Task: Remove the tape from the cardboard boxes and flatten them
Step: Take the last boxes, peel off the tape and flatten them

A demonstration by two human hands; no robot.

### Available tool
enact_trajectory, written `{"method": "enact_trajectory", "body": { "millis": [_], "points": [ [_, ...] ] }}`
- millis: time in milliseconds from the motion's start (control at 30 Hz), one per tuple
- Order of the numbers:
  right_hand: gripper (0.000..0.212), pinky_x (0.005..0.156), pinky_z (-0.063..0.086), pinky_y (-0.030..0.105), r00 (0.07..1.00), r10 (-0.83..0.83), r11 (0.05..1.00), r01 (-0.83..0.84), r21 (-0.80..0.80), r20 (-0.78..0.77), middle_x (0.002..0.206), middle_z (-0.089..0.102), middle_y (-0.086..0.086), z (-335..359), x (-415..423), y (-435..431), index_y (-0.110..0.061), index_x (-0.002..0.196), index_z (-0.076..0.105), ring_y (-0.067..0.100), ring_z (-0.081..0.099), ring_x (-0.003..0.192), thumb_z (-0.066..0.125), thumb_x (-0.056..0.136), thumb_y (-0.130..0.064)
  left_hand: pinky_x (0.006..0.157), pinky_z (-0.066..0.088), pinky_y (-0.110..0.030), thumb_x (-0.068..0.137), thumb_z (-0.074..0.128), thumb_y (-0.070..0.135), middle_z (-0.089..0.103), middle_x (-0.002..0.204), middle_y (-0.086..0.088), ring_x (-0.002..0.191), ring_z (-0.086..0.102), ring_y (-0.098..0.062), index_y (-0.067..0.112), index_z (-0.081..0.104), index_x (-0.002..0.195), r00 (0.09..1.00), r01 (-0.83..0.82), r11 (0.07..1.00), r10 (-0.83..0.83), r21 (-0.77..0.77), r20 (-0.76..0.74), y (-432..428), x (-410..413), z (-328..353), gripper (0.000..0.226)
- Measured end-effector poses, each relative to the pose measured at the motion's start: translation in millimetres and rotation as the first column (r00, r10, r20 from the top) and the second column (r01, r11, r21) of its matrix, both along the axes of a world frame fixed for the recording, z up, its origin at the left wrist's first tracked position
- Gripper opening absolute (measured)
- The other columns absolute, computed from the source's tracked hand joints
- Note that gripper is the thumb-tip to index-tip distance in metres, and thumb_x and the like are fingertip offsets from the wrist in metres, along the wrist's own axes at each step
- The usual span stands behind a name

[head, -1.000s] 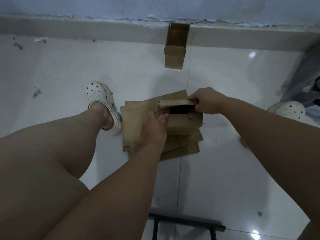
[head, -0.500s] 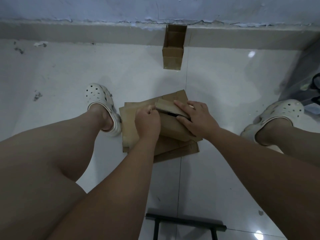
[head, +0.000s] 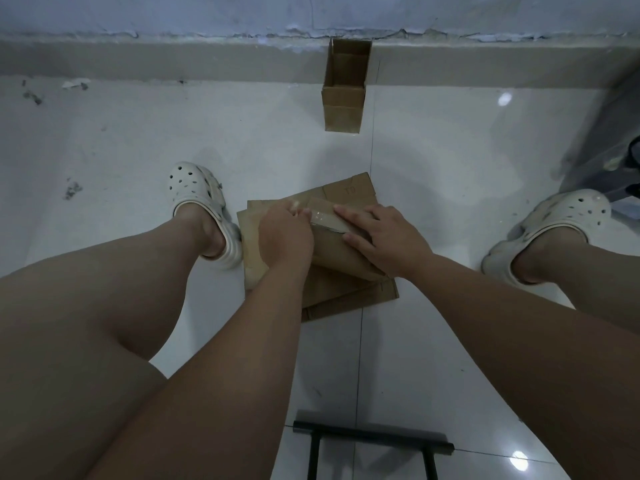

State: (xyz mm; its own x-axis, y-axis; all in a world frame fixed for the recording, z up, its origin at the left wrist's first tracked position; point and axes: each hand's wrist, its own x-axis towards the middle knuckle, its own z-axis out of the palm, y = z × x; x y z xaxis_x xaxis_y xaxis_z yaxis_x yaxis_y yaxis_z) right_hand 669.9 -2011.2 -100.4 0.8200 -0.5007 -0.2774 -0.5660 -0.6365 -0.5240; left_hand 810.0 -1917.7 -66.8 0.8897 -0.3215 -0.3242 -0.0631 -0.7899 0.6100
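Note:
A small brown cardboard box, pressed nearly flat, lies on a stack of flattened cardboard on the white tile floor between my feet. My right hand presses down on the box with its fingers spread and straight. My left hand has its fingers curled at the box's left flap, where it pinches the end of a shiny strip of clear tape. Another open cardboard box stands upright against the wall's skirting, farther off.
My feet in white clogs, the left foot and the right foot, flank the stack. A black metal frame sits on the floor close below me. Dark objects crowd the right edge. Small debris specks dot the left floor.
The box stood open with my right hand gripping its raised flap. It is now pushed down flat under my right palm, and my left hand has moved up to the taped flap edge.

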Motion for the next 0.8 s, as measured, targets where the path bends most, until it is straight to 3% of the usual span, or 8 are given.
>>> {"method": "enact_trajectory", "body": {
  "millis": [100,233,500,600,800],
  "points": [
    [0.053,0.085,0.038,0.032,0.999,0.01,0.999,-0.011,-0.036,-0.033,0.126,0.052,0.006,0.1,2.4,1.7,-0.053,0.148,0.019,0.024,0.047,0.115,0.032,0.098,-0.058,0.062,0.029,-0.025,0.091,0.057,0.026,0.047,0.092,0.004,0.088,0.052,-0.019,0.018,0.064,0.09,0.955,0.141,0.987,-0.156,0.078,0.251,7.3,-6.0,-0.5,0.011],
    [0.053,0.081,0.041,0.034,0.998,-0.005,0.999,0.002,-0.045,-0.069,0.123,0.052,0.006,1.2,3.0,3.6,-0.055,0.148,0.016,0.025,0.049,0.111,0.032,0.097,-0.059,0.062,0.033,-0.029,0.091,0.055,0.024,0.053,0.101,-0.005,0.09,0.052,-0.023,0.011,0.064,0.094,0.848,0.298,0.935,-0.351,0.19,0.397,12.0,-7.2,-4.9,0.016],
    [0.053,0.084,0.04,0.035,0.995,-0.022,1.0,0.02,-0.024,-0.094,0.127,0.051,0.007,1.4,5.2,2.1,-0.055,0.148,0.015,0.027,0.047,0.114,0.034,0.098,-0.058,0.058,0.027,-0.028,0.09,0.054,0.016,0.057,0.097,-0.009,0.085,0.053,-0.025,0.006,0.062,0.089,0.792,0.406,0.9,-0.434,0.162,0.43,10.0,-19.2,-4.6,0.012],
    [0.054,0.09,0.039,0.035,0.996,-0.039,0.999,0.04,0.015,-0.075,0.128,0.051,0.009,0.9,4.9,3.3,-0.053,0.148,0.017,0.028,0.045,0.117,0.037,0.098,-0.056,0.058,0.026,-0.027,0.091,0.052,0.016,0.055,0.098,-0.007,0.08,0.047,-0.02,0.008,0.059,0.089,0.814,0.394,0.907,-0.419,0.146,0.403,6.9,-23.6,-4.3,0.011],
    [0.053,0.087,0.037,0.033,0.997,-0.057,0.998,0.058,0.01,-0.048,0.126,0.054,0.01,-0.5,5.1,4.7,-0.052,0.148,0.021,0.028,0.047,0.116,0.038,0.098,-0.054,0.05,0.022,-0.023,0.087,0.052,0.009,0.049,0.088,-0.003,0.071,0.04,-0.015,0.013,0.05,0.078,0.837,0.437,0.899,-0.404,-0.008,0.369,6.2,-38.5,1.9,0.01]
  ]
}}
